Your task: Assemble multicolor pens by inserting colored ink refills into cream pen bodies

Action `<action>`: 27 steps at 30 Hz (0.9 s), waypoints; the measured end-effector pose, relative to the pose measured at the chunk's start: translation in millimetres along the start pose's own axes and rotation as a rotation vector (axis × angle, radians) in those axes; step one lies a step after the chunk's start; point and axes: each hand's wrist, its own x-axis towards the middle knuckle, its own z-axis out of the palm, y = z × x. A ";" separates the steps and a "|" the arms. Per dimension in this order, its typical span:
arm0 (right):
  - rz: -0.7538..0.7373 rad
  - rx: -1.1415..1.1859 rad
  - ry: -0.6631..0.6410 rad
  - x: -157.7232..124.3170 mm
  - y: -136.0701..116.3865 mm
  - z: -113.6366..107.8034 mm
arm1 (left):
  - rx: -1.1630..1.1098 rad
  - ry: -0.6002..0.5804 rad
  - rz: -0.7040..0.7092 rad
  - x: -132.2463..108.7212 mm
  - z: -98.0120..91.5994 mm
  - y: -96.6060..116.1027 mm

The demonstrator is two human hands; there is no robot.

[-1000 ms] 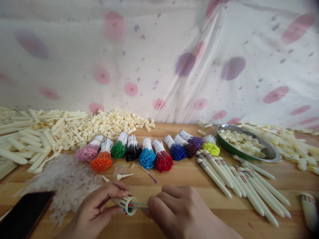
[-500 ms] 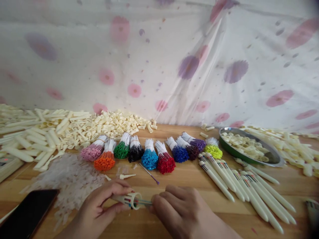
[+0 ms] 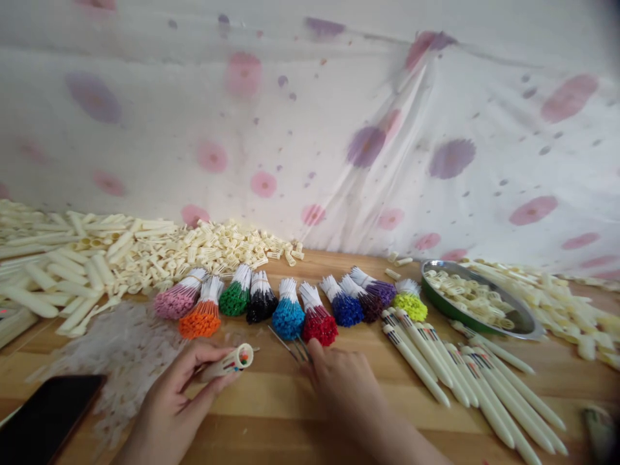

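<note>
My left hand is closed around a cream multicolour pen barrel. The barrel's round open end faces right and up, and small coloured pieces show inside it and along its side slots. My right hand is over the table just below the red refill bundle and the light blue refill bundle. Its fingers pinch thin pen refills, blurred by motion; how many is unclear. Another thin refill lies on the wood to the left of these fingertips.
Other refill bundles, such as the orange one and the yellow one, line the table. Pens lie at right below a metal dish of cream rings. At left are clear plastic bits, a phone and cream parts.
My right hand has moved from the barrel's open end, up and away toward the red and light blue bundles. The barrel in my left hand is now tilted upward, without refills sticking out.
</note>
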 end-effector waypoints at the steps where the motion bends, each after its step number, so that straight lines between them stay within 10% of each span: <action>1: -0.008 -0.004 -0.027 1.6 -3.6 3.7 | -0.013 0.015 -0.012 0.1 -0.1 -1.6; 6: 0.035 0.012 -0.038 7.6 -0.2 2.6 | -0.050 0.023 -0.089 -3.6 -2.3 -18.6; 15: 0.463 0.056 0.169 34.9 81.7 -10.0 | -0.109 0.069 -0.175 -5.8 -0.5 -32.9; 27: 0.385 -0.064 -0.130 65.0 81.6 -25.2 | -0.083 0.051 -0.148 -4.6 -1.4 -24.9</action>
